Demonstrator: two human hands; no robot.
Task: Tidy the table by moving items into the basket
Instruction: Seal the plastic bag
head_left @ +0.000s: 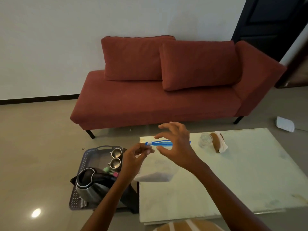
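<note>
A clear plastic zip bag (155, 172) with a blue zip strip (160, 143) hangs above the left end of the white table (241, 177). My left hand (135, 155) pinches the strip's left end. My right hand (176, 144) hovers at the strip with its fingers spread, thumb below and fingers above, not closed on it; the strip's right part runs behind the palm. On the floor left of the table sits the grey perforated basket (83, 165), holding a steel kettle (90, 185), two steel cups (116, 157) and small green and pink items (110, 171).
An empty glass (205, 140) and a brown napkin holder (218, 142) with white napkins stand at the table's far edge. A red sofa (158, 100) fills the space behind. A white object (285, 124) lies on the floor at far right.
</note>
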